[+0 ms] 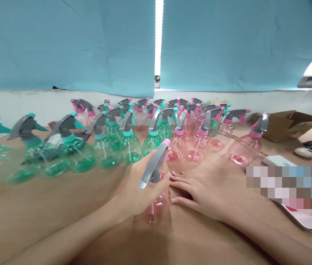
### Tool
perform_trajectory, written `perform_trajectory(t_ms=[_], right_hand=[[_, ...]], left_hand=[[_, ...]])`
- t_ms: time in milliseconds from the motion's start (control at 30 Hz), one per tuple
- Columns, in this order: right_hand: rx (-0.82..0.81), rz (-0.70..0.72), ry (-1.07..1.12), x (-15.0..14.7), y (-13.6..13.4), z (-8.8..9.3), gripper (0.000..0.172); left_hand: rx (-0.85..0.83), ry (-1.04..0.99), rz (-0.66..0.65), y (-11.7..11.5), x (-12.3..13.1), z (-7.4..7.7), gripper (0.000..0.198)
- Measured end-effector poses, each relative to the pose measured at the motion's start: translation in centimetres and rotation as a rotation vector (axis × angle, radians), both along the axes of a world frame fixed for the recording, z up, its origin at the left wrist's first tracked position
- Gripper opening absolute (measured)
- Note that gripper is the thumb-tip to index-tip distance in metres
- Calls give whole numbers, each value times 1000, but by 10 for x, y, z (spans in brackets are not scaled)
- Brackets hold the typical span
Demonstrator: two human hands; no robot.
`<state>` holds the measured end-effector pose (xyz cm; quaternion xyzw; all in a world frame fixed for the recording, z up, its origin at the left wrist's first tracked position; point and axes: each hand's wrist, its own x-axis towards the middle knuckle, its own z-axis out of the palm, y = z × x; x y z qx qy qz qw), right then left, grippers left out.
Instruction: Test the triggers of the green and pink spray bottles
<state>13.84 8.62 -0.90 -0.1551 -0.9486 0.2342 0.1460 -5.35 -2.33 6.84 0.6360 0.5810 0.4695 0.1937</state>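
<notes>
A clear pink spray bottle point(158, 208) with a grey and pink trigger head stands upright near the middle of the table. My left hand point(142, 184) is wrapped round its neck, just below the trigger head, and hides part of the bottle. Close to the bottle's right side, my right hand point(200, 193) rests low over the tabletop, fingers stretched and slightly apart, holding nothing. Beyond my hands runs a row of spray bottles: several green ones, such as the green spray bottle point(130, 149), and pink ones, such as the pink spray bottle point(178, 145).
More spray bottles crowd behind the row, against the wall. At the right stand a lone pink spray bottle point(244, 150), an open cardboard box point(285, 127), a white computer mouse point(304, 152) and a white box point(279, 161). Blue curtains point(67, 44) hang behind the wooden table point(89, 213).
</notes>
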Motion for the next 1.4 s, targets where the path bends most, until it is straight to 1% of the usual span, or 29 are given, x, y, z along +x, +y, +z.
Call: perform_trajectory(t_ms=[100,233,267,433,633,867,967,1167,1233,1333,1400], right_hand=[[-5,4,12,0,0,-1,56],[-13,8,13,0,0,-1,56],[-13,4,8,0,0,0,57],[8,-4,-26,0,-1,1,59],[-6,1,19,0,0,1,56],[-4,4,16,0,1,-1,56],[-10,5,30,0,1,-2,56],[-9,4,12,0,-1,2,56],[-9,6,7,0,-1,2,56],[-9,9,22,1,-1,2,54],[-7,6,26,1,0,1,53]], left_hand=[[17,19,25,-1,1,1,11],[33,39,46,-3,4,4,28],[38,38,51,-3,5,4,29],[83,47,77,-3,5,4,17],[76,30,98,-3,4,0,16],[73,26,96,-3,4,-1,35],[93,29,95,-2,5,0,39],[83,4,90,-2,5,-1,31],[71,6,97,-3,5,0,32],[55,15,73,-3,6,5,32],[48,26,35,-2,7,11,27]])
